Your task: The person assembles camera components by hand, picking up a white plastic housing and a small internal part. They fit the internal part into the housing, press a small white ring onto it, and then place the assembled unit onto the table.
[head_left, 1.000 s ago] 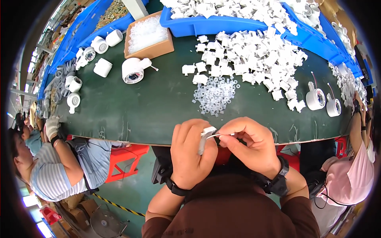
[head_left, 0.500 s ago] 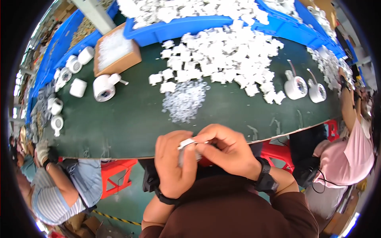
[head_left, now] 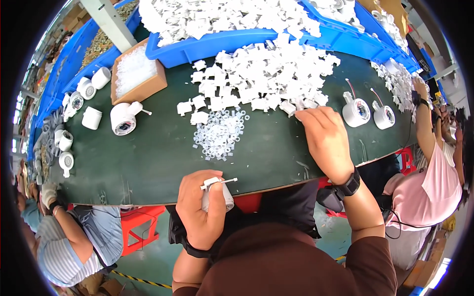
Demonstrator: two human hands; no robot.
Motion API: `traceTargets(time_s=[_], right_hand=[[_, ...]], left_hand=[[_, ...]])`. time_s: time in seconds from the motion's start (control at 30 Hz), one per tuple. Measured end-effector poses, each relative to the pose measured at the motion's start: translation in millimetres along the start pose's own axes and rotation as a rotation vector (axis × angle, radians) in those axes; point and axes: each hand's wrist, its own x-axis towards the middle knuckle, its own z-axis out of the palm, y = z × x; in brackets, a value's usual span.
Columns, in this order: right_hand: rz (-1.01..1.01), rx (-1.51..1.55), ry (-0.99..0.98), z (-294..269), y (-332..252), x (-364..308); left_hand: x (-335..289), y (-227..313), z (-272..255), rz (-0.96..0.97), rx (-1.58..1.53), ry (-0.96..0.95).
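My left hand (head_left: 201, 207) is wrapped round a white cylindrical housing (head_left: 224, 198), held in front of my body at the table's near edge. From its top a short white cable (head_left: 228, 181) with a small plug sticks out to the right. My right hand (head_left: 326, 143) reaches across the table to the near right edge of a heap of white plastic parts (head_left: 261, 74). Its fingers are drawn together, their tips at a white plastic part (head_left: 287, 107); the thumb is hidden. Between the hands and the heap lies a pile of small translucent rings (head_left: 218, 135).
Blue bins (head_left: 197, 49) of white parts line the far side. A cardboard box (head_left: 140, 81) of clear pieces stands left, near a white round unit (head_left: 123, 121). Two wired units (head_left: 356, 112) sit at right. Co-workers sit on both sides, one with a gloved hand (head_left: 49, 194).
My right hand has left the housing and moved forward and right to the heap. My left hand keeps the housing, lower and further left, its cable now showing. The view has shifted slightly.
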Motion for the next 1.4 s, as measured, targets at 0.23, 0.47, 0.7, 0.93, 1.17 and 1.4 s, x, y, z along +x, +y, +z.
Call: traceTargets(time_s=[0.23, 0.47, 0.7, 0.93, 1.17, 1.4], right_hand=[[0.516, 1.107, -0.110, -11, -62, -8], [0.510, 1.406, -0.256, 11, -104, -16], [0.252, 1.064, -0.134, 11, -113, -6], [0.372, 1.471, -0.350, -2, -127, -2], [0.439, 1.511, -0.291, 13, -139, -4], [0.381, 1.392, -0.162, 24, -149, -12]], left_hand=[[-6, 3, -3, -0.124, -0.274, -0.159], [-5, 5, 2, -0.050, -0.191, -0.171], [-12, 5, -3, -0.166, -0.227, -0.060], [-4, -2, -6, 0.081, 0.206, 0.177], [-3, -1, -4, 0.146, 0.275, 0.105], [-6, -6, 0, 0.176, 0.287, 0.129]])
